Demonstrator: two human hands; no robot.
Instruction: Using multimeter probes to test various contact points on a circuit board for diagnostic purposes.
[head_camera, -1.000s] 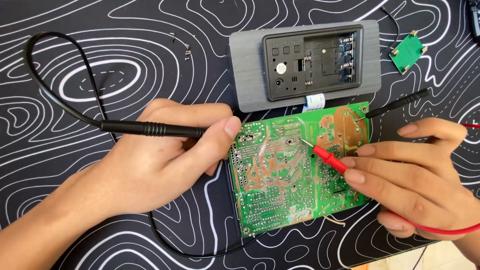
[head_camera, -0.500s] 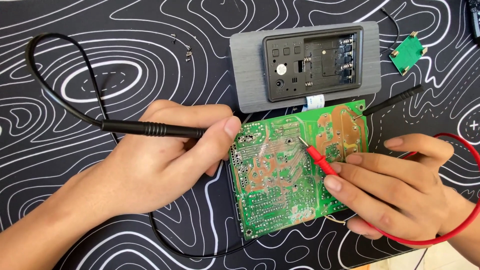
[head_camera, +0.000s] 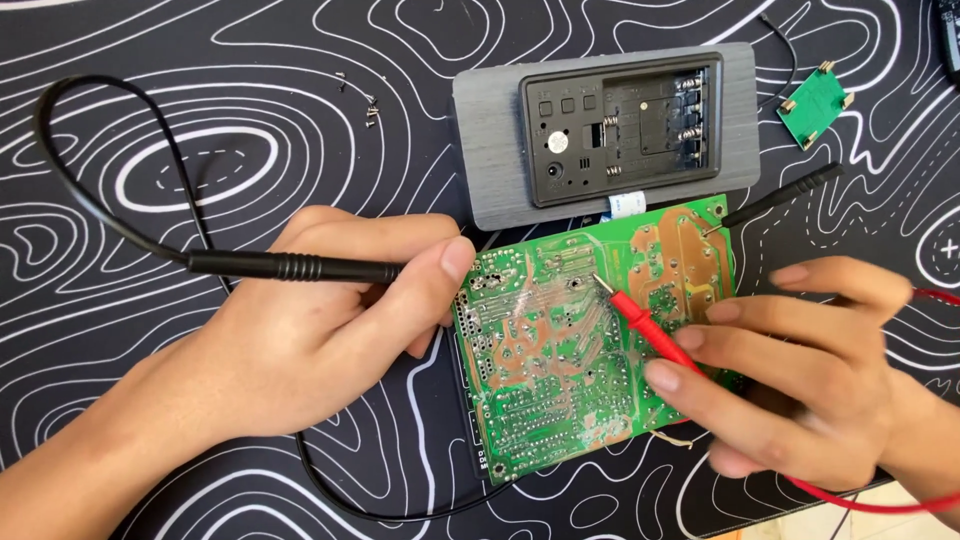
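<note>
A green circuit board lies solder side up on a black mat with white contour lines. My left hand grips a black test probe beside the board's left edge; its tip is hidden under my thumb. My right hand holds a red test probe like a pen, with the metal tip resting on the upper middle of the board. My right fingers lie over the board's right part.
A grey device housing with a black back panel lies just behind the board. A second black probe points at the board's upper right corner. A small green board sits at the far right, and loose screws lie at the upper middle.
My right hand has slid lower along the red probe and its red cable has swung, while the probe tip stays on the same spot. My left hand has not moved.
</note>
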